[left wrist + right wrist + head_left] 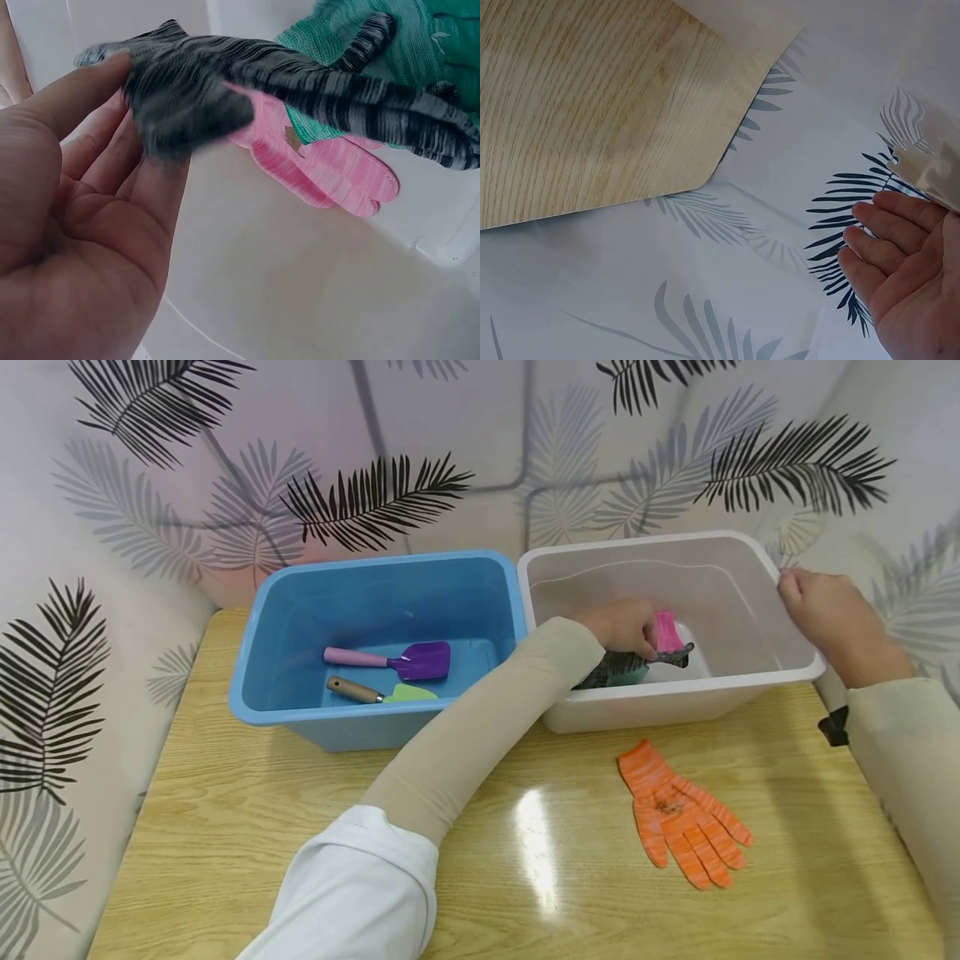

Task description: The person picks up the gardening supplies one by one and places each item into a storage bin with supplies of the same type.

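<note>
No text, labels, brands, numbers or signs legible to me, in the head view, in either wrist view

Indoor tabletop corner, set for small garden gear; home or studio, cannot tell which.
Wood-grain table (225, 860) hard by leaf-print wall covering (480, 431), grey and black fronds on pale ground. On it: blue tub (337, 602) with purple trowel (423, 662) and green-bladed hand tool (408, 692); white tub (637, 717) beside; orange knit glove (675, 818) in front.
</note>
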Demonstrator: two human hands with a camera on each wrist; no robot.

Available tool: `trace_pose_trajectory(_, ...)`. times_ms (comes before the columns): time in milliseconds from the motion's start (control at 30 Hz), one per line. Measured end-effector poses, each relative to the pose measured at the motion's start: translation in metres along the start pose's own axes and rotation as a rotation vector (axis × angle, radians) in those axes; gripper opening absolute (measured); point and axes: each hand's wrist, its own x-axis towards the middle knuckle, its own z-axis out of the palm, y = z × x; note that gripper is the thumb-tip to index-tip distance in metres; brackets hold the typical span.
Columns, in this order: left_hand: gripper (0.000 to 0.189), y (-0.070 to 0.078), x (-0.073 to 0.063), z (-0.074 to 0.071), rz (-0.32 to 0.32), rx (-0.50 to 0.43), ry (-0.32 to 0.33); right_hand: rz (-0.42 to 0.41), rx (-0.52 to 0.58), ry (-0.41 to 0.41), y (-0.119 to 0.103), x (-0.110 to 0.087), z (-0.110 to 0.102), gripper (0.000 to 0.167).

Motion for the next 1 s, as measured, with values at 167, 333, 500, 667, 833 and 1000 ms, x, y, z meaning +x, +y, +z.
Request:
trace_pose_trajectory(167,0.012,-0.0003,-0.0018,0.0011,-0.006,-0.079,-0.017,0.003,-0.003,0.003,-0.0004,-0.0001,0.0000,0.045)
trace_pose_trajectory(333,0.012,0.0008,-0.0022,0.0012,-0.015,-0.086,-0.011,0.017,-0.008,-0.001,0.0000,-0.0003,-0.0007,0.047)
trace_pose_trajectory(500,0.013,0.0022,-0.0021,0.0008,-0.023,-0.089,-0.006,0.022,-0.011,-0.003,0.0010,-0.0003,-0.0014,0.049)
trace_pose_trajectory(667,0.015,0.0035,-0.0018,0.0002,-0.026,-0.095,-0.002,0.025,-0.014,0.002,-0.0010,-0.0016,-0.0032,0.047)
trace_pose_trajectory(833,0.015,0.0022,-0.0012,-0.0005,0.001,-0.108,0.018,0.024,-0.011,-0.004,-0.0007,-0.0001,-0.0021,0.047)
trace_pose_trajectory(1000,0.016,0.0011,-0.0004,-0.0025,0.032,-0.101,0.068,0.025,-0.016,0.003,-0.0001,0.0019,0.0003,0.046)
